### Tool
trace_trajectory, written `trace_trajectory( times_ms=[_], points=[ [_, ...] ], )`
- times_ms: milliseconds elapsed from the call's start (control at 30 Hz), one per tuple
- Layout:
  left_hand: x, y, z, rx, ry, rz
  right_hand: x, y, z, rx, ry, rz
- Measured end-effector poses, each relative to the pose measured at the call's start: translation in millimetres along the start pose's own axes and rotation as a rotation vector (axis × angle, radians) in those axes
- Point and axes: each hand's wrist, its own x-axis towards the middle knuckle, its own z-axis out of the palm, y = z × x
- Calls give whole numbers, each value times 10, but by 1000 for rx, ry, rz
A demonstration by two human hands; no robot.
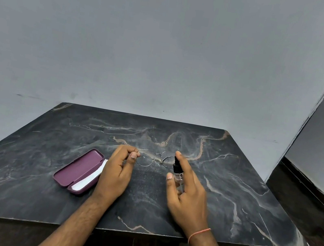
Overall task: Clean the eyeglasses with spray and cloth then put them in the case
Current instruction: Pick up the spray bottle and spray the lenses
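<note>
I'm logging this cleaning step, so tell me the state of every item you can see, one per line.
Thin metal-framed eyeglasses: pinched at one end by the left hand.
Small clear spray bottle with black nozzle: upright, gripped by the right hand, forefinger on top, nozzle beside the lenses.
Purple hard glasses case: open, lying on the dark marble table.
White cloth: inside the case, untouched.

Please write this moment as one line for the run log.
left hand: holds eyeglasses | right hand: holds spray bottle | case: open
</note>
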Motion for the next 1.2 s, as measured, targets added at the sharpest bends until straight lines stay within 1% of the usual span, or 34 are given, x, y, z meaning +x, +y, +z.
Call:
trace_trajectory(
  times_ms=[300,533,833,1033,1200],
  points=[
    [-3,29,-5,10,-16,5,-25,-292,252,65,-17,24],
    [5,27,-3,21,-27,20,-36,-294,337,36,-15,24],
    [-10,38,-16,19,-15,7,-45,-286,309,61,54,17],
    [-13,34,-16,20,-14,1,-4,-171,192,78,81,101],
    [-7,15,-18,50,-19,-4,111,236,-91,92,62,228]
  ],
)
